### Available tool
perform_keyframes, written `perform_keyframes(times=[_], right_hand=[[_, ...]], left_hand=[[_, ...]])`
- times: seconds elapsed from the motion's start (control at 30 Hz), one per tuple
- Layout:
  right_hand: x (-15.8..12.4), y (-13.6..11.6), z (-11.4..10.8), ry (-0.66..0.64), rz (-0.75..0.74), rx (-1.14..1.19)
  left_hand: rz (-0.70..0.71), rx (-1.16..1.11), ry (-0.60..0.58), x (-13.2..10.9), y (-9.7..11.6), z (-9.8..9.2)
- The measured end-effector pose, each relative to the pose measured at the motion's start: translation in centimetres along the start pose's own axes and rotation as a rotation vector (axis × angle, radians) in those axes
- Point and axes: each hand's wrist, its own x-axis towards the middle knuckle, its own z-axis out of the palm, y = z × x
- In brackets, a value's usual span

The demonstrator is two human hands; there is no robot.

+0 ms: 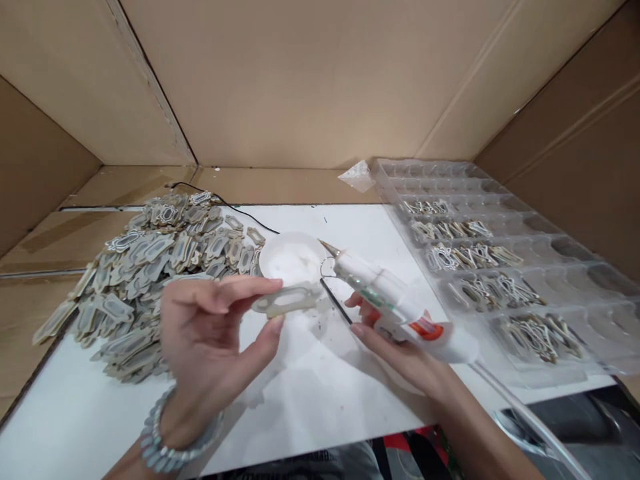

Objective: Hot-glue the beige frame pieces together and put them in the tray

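Note:
My left hand (220,333) pinches a flat, grey-beige frame-shaped piece (295,298) with an oblong opening, thumb below and finger above. A white hot glue gun (380,287) with a pointed metal nozzle and a red-orange part is gripped in my right hand (395,353). Its nozzle points up and left, apart from the held piece. A thin black rod (336,301) lies along the gun's near side by my right fingertips. Behind the held piece is a round white dish (273,248). At left, a big pile of similar frame-shaped pieces (145,257) spreads over the table.
On the right, a clear compartment tray (465,267) holds rows of the pieces. A black cable (245,213) runs from the pile to the dish. Clear plastic wrap (357,175) lies at the back. Cardboard walls (300,80) enclose the white table (310,393).

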Motion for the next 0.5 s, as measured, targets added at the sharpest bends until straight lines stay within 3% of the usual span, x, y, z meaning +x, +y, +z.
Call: perform_keyframes(times=[0.1, 0.2, 0.33, 0.5], right_hand=[[-0.5, 0.5, 0.1, 0.033, 0.033, 0.146], [-0.6, 0.9, 0.5, 0.056, 0.02, 0.243], [0.0, 0.5, 0.8, 0.062, -0.01, 0.4], [0.5, -0.5, 0.6, 0.003, 0.014, 0.423]], left_hand=[[-0.256, -0.26, -0.051, -0.9, 0.3, 1.7], [-0.39, -0.42, -0.108, -1.6, 0.6, 3.1], [-0.502, -0.534, -0.131, -2.0, 0.7, 4.0], [-0.562, -0.603, -0.152, -2.1, 0.4, 3.9]])
